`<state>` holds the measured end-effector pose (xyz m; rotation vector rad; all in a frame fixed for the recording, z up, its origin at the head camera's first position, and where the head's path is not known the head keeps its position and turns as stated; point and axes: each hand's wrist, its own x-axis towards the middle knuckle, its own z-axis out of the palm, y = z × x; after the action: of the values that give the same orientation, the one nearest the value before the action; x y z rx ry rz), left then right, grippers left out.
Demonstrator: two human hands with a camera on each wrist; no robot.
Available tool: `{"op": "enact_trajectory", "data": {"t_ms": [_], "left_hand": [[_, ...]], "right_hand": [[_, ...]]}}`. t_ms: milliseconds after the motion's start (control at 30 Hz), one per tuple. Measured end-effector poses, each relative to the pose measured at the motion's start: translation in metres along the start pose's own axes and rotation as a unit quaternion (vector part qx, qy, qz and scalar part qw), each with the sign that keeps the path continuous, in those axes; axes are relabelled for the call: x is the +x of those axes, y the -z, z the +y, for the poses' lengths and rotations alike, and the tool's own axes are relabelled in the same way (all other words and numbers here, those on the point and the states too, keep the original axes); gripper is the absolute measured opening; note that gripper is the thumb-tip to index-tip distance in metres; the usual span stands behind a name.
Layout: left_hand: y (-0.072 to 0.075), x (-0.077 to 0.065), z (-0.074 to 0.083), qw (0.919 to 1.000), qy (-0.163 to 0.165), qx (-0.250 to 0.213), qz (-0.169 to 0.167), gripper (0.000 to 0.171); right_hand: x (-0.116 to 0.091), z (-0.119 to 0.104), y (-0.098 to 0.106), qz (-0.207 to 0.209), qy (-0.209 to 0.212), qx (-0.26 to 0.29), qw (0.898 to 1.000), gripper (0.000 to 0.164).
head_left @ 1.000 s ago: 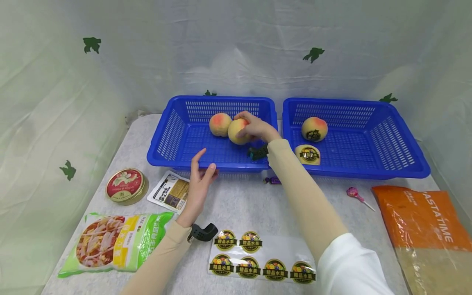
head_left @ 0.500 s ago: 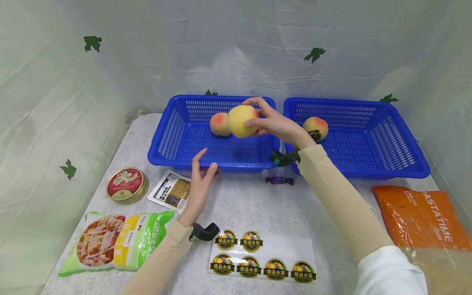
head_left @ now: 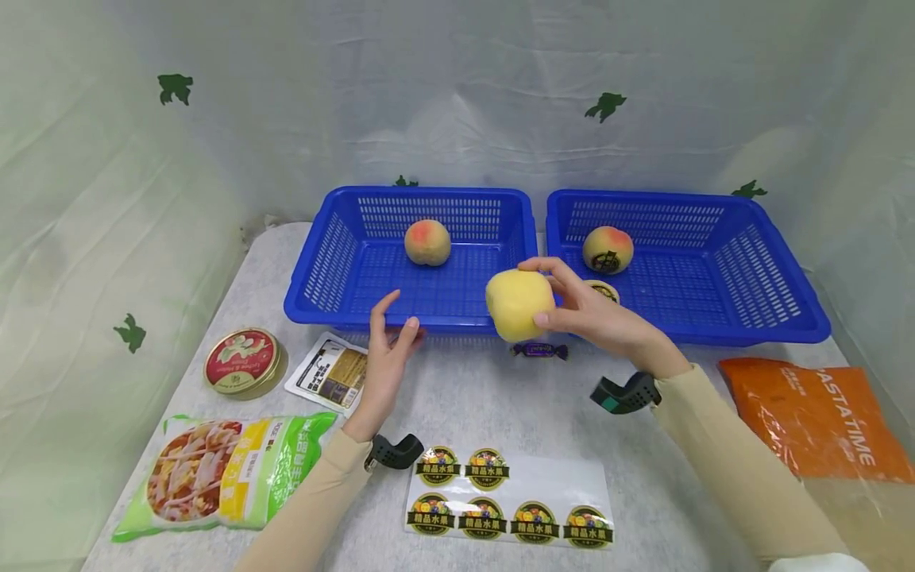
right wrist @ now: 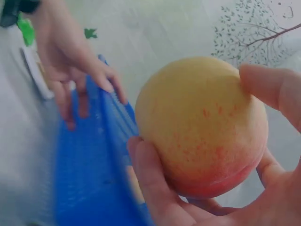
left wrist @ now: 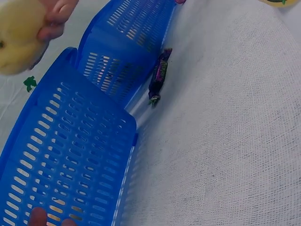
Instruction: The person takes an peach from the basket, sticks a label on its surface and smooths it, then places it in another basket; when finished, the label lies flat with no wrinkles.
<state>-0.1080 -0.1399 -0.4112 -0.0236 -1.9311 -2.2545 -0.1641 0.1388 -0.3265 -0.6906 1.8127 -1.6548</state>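
Observation:
Above the near rim of the left blue basket [head_left: 457, 321], my right hand [head_left: 608, 322] holds a yellow peach [head_left: 519, 304] between thumb and fingers. The right wrist view shows this peach [right wrist: 202, 127] close up, with a red blush on its lower side. My left hand [head_left: 386, 361] stays at the front wall of that basket, fingers relaxed and right at the rim; it grips nothing. One more peach [head_left: 427, 242] lies inside the left basket. In the right blue basket [head_left: 715, 338] sits a peach [head_left: 608, 248] bearing a round sticker, with another stickered one [head_left: 603, 291] partly hidden by my right hand.
A sticker sheet [head_left: 532, 481] with several round labels lies in front. A purple candy [head_left: 539, 350] is by the baskets. Leftward are a round red tin [head_left: 243, 361], a flat white packet [head_left: 329, 373] and a green food bag [head_left: 221, 473]; an orange bag [head_left: 822, 421] lies right.
My right hand has lifted the peach out of the left basket and carried it right and toward me, over the near rim. My left hand has stayed in place.

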Motion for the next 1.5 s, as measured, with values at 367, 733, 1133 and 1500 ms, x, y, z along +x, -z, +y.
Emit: {"op": "enact_trajectory", "data": {"t_ms": [367, 733, 1133, 1500], "left_hand": [[0.003, 0.003, -0.009, 1.0, -0.001, -0.003, 0.001, 0.049], [-0.002, -0.002, 0.004, 1.0, 0.005, 0.005, 0.0, 0.049], [0.008, 0.001, 0.003, 0.9986, 0.048, 0.016, -0.017, 0.056], [0.026, -0.04, 0.015, 0.929, -0.02, 0.18, -0.323, 0.034]], "right_hand": [[-0.041, 0.06, -0.012, -0.034, -0.004, 0.029, 0.999, 0.067], [-0.044, 0.111, -0.03, 0.055, -0.022, -0.047, 0.997, 0.066], [-0.049, 0.112, -0.035, 0.044, 0.007, -0.16, 0.986, 0.069], [-0.06, 0.083, -0.046, 0.104, 0.099, -0.189, 0.971, 0.046]]}}
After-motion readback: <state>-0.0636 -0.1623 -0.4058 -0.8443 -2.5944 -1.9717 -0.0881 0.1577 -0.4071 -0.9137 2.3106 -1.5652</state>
